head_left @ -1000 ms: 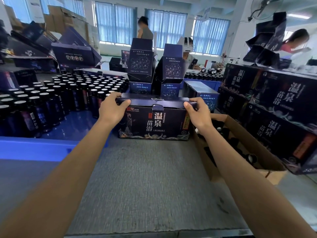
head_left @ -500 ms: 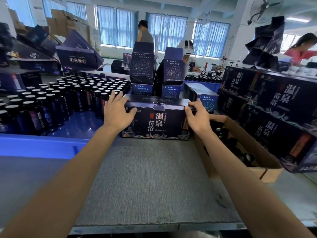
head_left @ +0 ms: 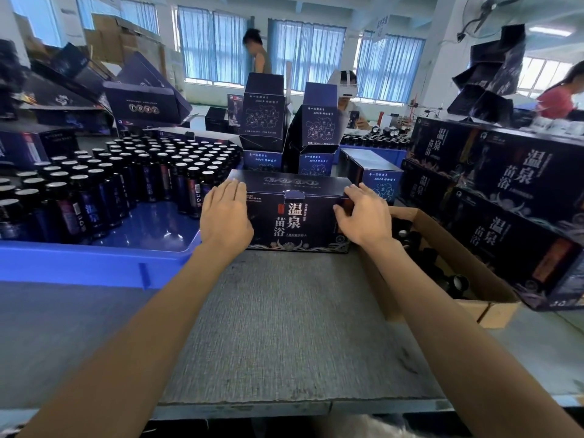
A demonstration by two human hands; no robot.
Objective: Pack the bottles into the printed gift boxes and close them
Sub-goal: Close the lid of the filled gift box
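Observation:
A dark printed gift box (head_left: 294, 222) stands with its lid down at the far edge of the grey mat (head_left: 284, 327). My left hand (head_left: 226, 216) lies flat against the box's left end, fingers straight and reaching onto the lid. My right hand (head_left: 366, 216) holds the top right corner, fingers over the lid's edge and thumb on the front face. Several dark bottles (head_left: 126, 184) with silver caps stand in rows in a blue tray (head_left: 94, 263) to the left.
An open cardboard carton (head_left: 493, 298) with dark bottles inside sits right of the mat. Closed gift boxes (head_left: 505, 191) are stacked at the far right. Open upright boxes (head_left: 264, 118) stand behind. People work in the background.
My left hand has let go of the lid's edge and flattened against the box's left end. My right hand has slid slightly along the right corner. The box has stayed in place.

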